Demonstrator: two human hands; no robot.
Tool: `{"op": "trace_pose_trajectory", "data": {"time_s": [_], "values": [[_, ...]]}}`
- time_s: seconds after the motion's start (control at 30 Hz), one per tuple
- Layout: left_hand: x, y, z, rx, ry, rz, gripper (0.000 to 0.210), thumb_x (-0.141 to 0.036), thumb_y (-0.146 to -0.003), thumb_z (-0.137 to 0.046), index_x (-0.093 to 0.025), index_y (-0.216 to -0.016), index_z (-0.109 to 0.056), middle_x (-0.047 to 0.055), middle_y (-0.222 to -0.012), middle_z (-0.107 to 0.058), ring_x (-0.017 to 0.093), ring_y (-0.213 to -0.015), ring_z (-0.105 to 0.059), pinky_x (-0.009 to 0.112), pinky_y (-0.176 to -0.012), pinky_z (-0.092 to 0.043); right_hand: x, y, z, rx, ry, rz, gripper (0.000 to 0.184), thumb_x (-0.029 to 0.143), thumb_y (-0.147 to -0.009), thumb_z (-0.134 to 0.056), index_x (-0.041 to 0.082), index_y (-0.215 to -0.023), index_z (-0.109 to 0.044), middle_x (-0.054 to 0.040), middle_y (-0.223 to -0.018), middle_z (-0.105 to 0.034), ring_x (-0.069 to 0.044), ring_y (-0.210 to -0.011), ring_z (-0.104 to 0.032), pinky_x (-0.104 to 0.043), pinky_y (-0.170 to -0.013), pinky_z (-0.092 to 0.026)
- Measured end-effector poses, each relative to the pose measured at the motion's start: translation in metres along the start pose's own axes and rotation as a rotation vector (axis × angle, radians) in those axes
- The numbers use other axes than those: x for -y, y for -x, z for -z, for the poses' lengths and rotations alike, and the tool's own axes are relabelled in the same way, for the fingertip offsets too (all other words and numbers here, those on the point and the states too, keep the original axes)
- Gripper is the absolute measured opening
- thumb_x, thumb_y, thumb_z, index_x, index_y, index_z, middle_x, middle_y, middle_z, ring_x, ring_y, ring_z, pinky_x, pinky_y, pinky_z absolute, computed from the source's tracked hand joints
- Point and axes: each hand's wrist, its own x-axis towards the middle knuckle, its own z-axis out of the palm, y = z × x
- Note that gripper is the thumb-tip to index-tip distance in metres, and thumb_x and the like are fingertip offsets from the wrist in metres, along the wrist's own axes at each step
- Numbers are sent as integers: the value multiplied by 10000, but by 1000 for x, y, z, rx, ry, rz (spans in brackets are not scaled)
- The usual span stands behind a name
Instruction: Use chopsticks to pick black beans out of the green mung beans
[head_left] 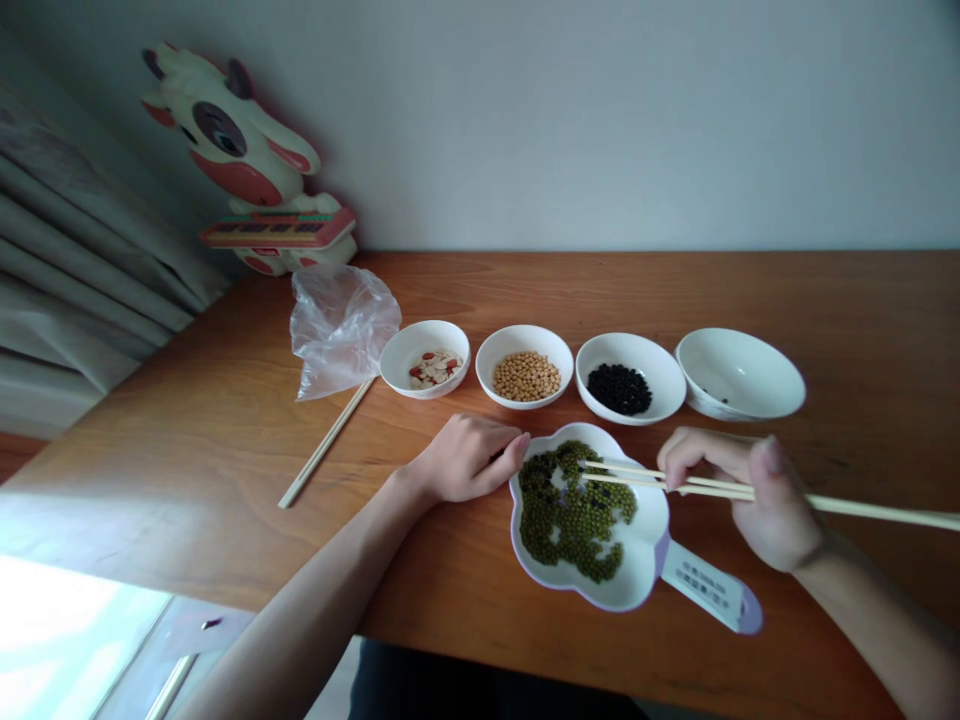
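A white, purple-edged, flower-shaped scoop (643, 577) with a labelled handle lies near the table's front edge. Green mung beans (574, 515) cover most of its bottom, with a few dark beans among them. My left hand (472, 460) rests on the table with curled fingers, thumb and fingertips at the scoop's left rim. Between the fingers of my right hand (757, 490) is a pair of wooden chopsticks (862, 506). Their tips reach down into the mung beans, slightly apart; whether they pinch a bean is too small to tell.
Behind the scoop stand white bowls: one with pale and red pieces (435, 370), one with soybeans (526, 377), one with black beans (619, 389), and one with a few dark specks (739, 370). At left are spare chopsticks (326, 443), a plastic bag (337, 330) and a cow toy (262, 160).
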Motion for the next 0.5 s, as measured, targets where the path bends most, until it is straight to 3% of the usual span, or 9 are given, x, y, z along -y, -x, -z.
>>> {"op": "trace_pose_trajectory", "data": {"time_s": [0.23, 0.5], "values": [[0, 0, 1, 9, -13, 6, 423, -333, -1118, -339, -193, -736, -457, 12, -677, -565, 130, -610, -493, 269, -627, -376, -8, -1, -1, 64, 59, 28, 795, 734, -1026, -134, 257, -824, -736, -78, -785, -703, -285, -741, -656, -446, -718, -496], [0, 0, 1, 11, -13, 6, 415, -321, -1113, -351, -196, -732, -456, 9, -672, -566, 129, -603, -491, 270, -622, -372, -2, -2, -8, 8, 21, 63, 717, 654, -1071, -220, 254, -797, -748, -67, -768, -701, -266, -749, -649, -418, -733, -476]]}}
